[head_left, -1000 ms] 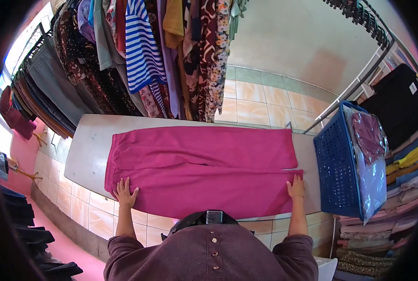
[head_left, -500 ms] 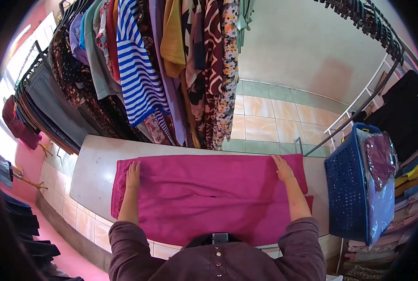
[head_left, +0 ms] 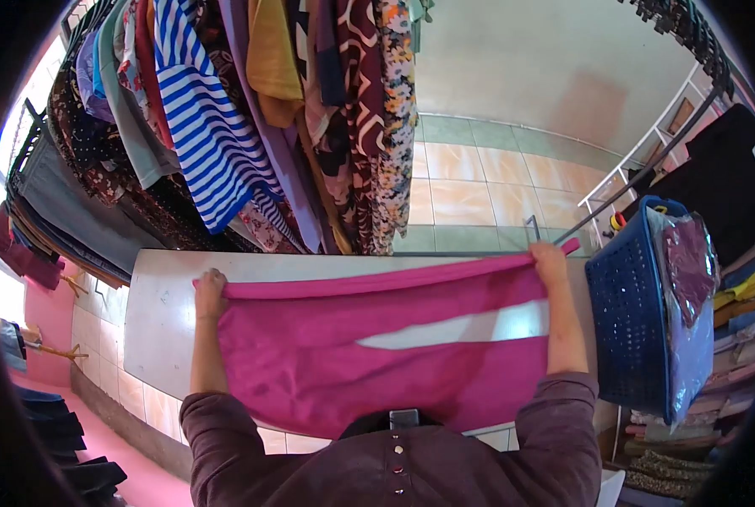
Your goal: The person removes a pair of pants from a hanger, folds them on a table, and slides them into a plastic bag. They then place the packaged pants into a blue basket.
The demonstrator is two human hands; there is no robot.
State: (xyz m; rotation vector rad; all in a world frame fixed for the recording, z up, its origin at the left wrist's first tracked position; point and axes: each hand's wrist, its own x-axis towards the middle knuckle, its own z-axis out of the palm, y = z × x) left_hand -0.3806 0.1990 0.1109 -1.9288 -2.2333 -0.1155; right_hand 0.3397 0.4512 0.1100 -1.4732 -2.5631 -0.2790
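Far edge of the pink pants [head_left: 394, 380] moved from lying flat under my palms to bunched in both fists: left hand [head_left: 213, 291] closed on the waist end, right hand [head_left: 550, 262] on the hem end. Near leg's on the table [head_left: 166, 313], blue basket [head_left: 626, 321] off right. Step looks like lifting the far leg; next move calls for even tension.

Bright daylight from the left, glare on the tabletop [head_left: 170, 329], curved fisheye edges.
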